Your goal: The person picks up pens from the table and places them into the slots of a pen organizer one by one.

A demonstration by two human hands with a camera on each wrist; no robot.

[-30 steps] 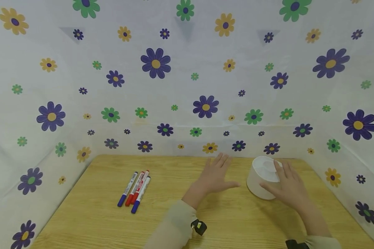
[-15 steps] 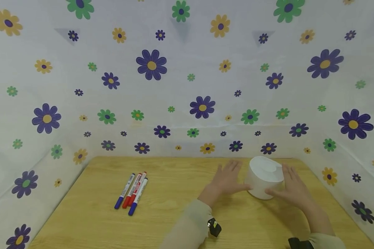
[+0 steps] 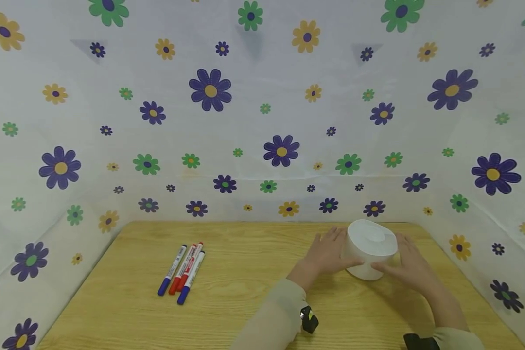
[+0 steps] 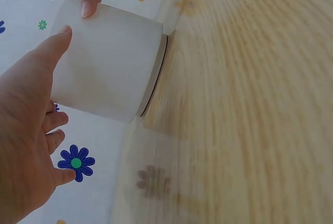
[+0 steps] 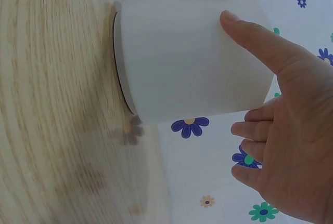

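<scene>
Head view looks down from above; both wrist views — close, opposite sides — share the white container [image 3: 370, 249].

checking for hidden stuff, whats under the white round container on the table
The white round plastic container stands on the wooden table, on a thin darker base ring. Nothing shows beside that ring. Whatever lies beneath or inside it is covered. Both hands touch its sides.
</scene>
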